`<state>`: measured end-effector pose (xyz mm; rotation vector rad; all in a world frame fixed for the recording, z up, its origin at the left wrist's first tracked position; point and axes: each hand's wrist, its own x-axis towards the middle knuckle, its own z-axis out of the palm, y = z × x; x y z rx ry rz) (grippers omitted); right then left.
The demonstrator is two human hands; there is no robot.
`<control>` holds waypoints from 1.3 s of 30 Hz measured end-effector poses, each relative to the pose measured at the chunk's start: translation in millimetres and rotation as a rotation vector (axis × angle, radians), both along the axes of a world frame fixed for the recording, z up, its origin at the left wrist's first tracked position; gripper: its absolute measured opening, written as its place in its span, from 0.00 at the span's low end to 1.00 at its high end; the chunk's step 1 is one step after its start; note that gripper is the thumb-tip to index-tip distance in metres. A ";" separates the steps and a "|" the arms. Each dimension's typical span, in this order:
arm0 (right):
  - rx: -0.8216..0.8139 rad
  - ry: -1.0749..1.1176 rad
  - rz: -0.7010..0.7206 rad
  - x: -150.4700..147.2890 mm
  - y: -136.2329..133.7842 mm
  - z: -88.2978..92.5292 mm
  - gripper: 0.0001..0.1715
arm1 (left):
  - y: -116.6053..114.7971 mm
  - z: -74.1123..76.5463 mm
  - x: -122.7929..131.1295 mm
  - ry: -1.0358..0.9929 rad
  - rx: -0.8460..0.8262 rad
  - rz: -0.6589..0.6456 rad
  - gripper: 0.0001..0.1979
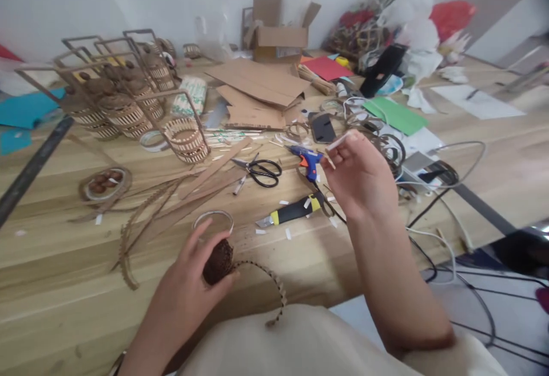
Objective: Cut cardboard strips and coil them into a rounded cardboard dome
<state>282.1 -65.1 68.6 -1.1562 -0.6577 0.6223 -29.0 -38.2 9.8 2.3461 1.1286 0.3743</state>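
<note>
My left hand (189, 284) curls its fingers and thumb around a dark brown roll (218, 261) near the table's front edge. A notched brown strip (274, 281) trails from the roll towards my lap. Just beyond lies a pale ring (214, 213), partly covered by my fingers. My right hand (358, 175) is raised over the table, fingers bent, pinching a narrow white strip (341, 140). Beside its fingertips is a blue hot glue gun (311, 160) with an orange trigger. A yellow-and-black utility knife (294, 211), blade showing, lies between my hands, and black-handled scissors (263, 171) rest behind it.
Small lidded and open slatted baskets (186, 138) with tall handles stand at the left. Flat cardboard (257, 87) and an open box (281, 35) occupy the back. Cables (441, 233) and strip coils (390, 150) clutter the right. Brown strips (146, 216) lie at left.
</note>
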 end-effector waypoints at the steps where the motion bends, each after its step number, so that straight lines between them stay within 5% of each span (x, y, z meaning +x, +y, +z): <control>1: -0.001 0.003 -0.002 1.3 1.1 4.3 0.09 | 0.1 -0.4 -1.1 0.001 0.012 -0.007 0.21; 15: 0.081 0.336 0.035 -51.2 32.9 15.4 0.06 | 1.5 -2.3 2.9 -0.023 0.061 -0.055 0.24; 23: 0.094 0.309 0.095 -72.8 30.5 -0.4 0.06 | 4.1 -7.7 13.3 -0.061 -0.016 -0.044 0.23; 33: -0.248 0.222 0.492 -77.5 -12.8 -24.9 0.13 | -1.3 7.9 35.5 -0.285 -0.195 -0.008 0.24; 39: -0.317 0.191 0.625 -84.8 -26.5 -27.4 0.12 | -4.8 11.6 35.5 -0.366 -0.261 -0.028 0.26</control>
